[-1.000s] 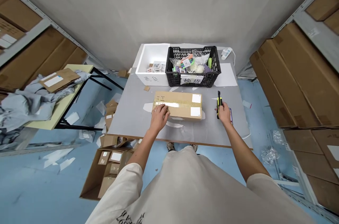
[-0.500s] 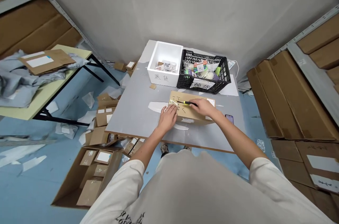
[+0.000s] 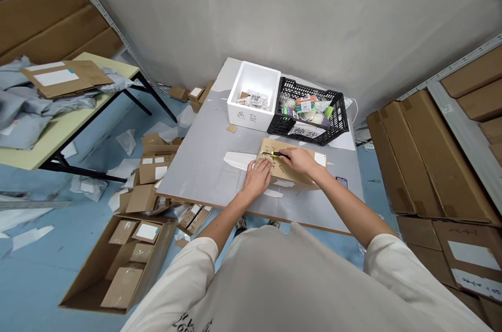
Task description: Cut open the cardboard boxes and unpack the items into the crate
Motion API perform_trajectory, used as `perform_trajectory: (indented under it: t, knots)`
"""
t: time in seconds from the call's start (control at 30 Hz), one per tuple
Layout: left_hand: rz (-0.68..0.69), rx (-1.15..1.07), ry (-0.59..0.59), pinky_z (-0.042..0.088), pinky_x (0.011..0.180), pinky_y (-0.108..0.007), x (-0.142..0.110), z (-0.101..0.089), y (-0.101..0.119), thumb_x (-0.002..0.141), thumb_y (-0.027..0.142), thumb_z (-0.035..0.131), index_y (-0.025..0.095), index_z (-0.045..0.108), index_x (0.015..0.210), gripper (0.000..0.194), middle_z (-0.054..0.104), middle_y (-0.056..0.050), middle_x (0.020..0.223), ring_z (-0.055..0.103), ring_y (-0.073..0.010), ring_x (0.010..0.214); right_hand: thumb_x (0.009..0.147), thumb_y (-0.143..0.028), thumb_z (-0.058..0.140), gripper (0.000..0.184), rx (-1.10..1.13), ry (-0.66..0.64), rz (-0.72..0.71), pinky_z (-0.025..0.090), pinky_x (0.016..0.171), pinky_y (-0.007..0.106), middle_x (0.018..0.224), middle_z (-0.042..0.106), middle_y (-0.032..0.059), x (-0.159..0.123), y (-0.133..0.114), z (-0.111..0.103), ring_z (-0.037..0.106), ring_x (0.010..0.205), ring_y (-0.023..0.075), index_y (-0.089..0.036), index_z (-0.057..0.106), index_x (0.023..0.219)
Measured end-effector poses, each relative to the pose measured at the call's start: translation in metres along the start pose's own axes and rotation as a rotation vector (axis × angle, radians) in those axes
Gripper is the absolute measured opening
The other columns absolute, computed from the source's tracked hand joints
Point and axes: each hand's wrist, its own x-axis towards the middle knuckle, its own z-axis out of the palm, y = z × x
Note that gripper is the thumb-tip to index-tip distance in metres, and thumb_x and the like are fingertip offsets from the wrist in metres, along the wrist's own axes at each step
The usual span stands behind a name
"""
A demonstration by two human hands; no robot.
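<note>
A taped cardboard box [image 3: 292, 175] with black handwriting on top lies on the grey table, its long side across in front of me. My right hand [image 3: 300, 160] is closed around a yellow-and-black box cutter [image 3: 276, 154], whose tip points left over the box's left end. My left hand [image 3: 258, 177] rests with its fingers stretched on that end, at the shiny clear tape [image 3: 265, 158], just below the cutter tip. Whether the blade is in the cardboard or only over it, I cannot tell.
Behind the box stand a white foam box [image 3: 249, 118] and a black plastic crate [image 3: 280, 123] with bagged goods. A phone [image 3: 342, 182] lies to the right. Cartons and wrapping litter the floor at left; stacked cartons [image 3: 415, 154] flank the right.
The cutter in my right hand has moved left along the box top, toward its left end. My left hand stays at that end. The whole view has shifted slightly.
</note>
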Motion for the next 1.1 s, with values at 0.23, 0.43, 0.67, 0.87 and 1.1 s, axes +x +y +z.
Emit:
perform_trajectory:
  t: [0.23,0.43,0.67,0.87,1.1]
  knots:
    - [0.006,-0.002,0.004,0.028,0.121,-0.048,0.0,0.002,0.0,0.102,0.028,0.041,0.022,0.055,0.143,0.043,0.056,-0.01,0.149,0.045,-0.0245,0.144,0.107,-0.037,0.038,0.041,0.002,-0.005,-0.024,0.041,0.084,0.028,0.117,0.073,0.0113,-0.001,-0.001,-0.001,0.067,0.102,0.0232,-0.022,0.061,0.137]
    - [0.011,0.009,-0.002,0.028,0.121,-0.049,0.0,0.001,0.002,0.102,0.027,0.041,0.022,0.055,0.142,0.043,0.057,-0.01,0.149,0.045,-0.0247,0.143,0.107,-0.035,0.04,0.039,0.011,-0.038,-0.009,0.041,0.086,0.028,0.116,0.072,0.0137,-0.003,-0.005,-0.004,0.066,0.105,0.024,-0.019,0.063,0.134]
    - [0.003,0.006,-0.004,0.03,0.119,-0.049,0.002,-0.001,0.006,0.101,0.026,0.042,0.023,0.056,0.142,0.043,0.057,-0.01,0.148,0.047,-0.0255,0.141,0.106,-0.032,0.04,0.037,-0.011,-0.023,-0.01,0.04,0.085,0.028,0.114,0.071,0.0137,-0.006,-0.006,-0.004,0.066,0.103,0.024,-0.019,0.064,0.132]
    - [-0.006,0.001,-0.023,0.032,0.117,-0.048,0.002,-0.005,0.007,0.1,0.026,0.043,0.025,0.055,0.143,0.045,0.057,-0.009,0.148,0.047,-0.0254,0.141,0.107,-0.032,0.038,0.035,-0.015,-0.037,-0.007,0.04,0.082,0.028,0.109,0.072,0.0124,-0.007,-0.006,-0.003,0.066,0.099,0.0238,-0.02,0.064,0.127]
    - [-0.023,0.014,-0.031,0.032,0.116,-0.047,0.003,-0.006,0.008,0.1,0.027,0.043,0.026,0.055,0.144,0.045,0.057,-0.009,0.148,0.047,-0.0257,0.142,0.106,-0.031,0.037,0.036,-0.052,-0.047,0.048,0.041,0.084,0.03,0.111,0.072,0.0147,-0.008,-0.015,-0.004,0.066,0.101,0.0253,-0.019,0.065,0.126]
